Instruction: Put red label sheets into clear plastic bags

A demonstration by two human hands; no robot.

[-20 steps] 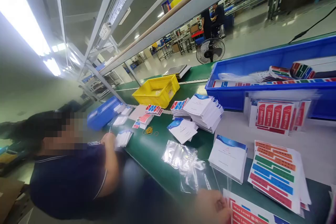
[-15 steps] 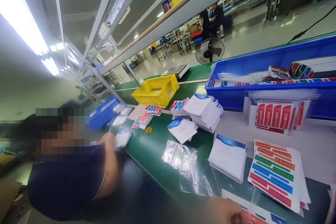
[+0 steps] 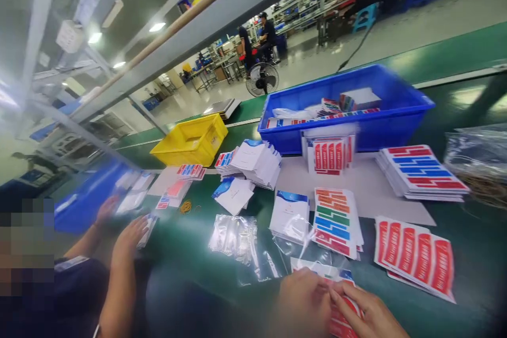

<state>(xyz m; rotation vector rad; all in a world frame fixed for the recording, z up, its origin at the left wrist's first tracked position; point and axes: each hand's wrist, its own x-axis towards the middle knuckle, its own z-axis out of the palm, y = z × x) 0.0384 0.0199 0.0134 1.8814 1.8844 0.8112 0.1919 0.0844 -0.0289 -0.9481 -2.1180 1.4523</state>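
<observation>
Hands first: our left hand (image 3: 303,298) and right hand (image 3: 370,317) meet at the near tabletop (image 3: 190,253) edge, fingers closed together on a red label sheet (image 3: 340,322) between them. Just beyond lie clear bags (image 3: 233,232) and a white booklet (image 3: 290,214); rightward sits a red sticker sheet (image 3: 414,256). Far left, a co-worker's hands (image 3: 129,235) rest.

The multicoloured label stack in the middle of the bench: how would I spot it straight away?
Start at the big blue bin at the back of the green bench. Come toward the camera past the white mat to the multicoloured label stack beside the white booklets. It alone carries orange, green, blue and red bars; neighbouring stacks are mostly red.
</observation>
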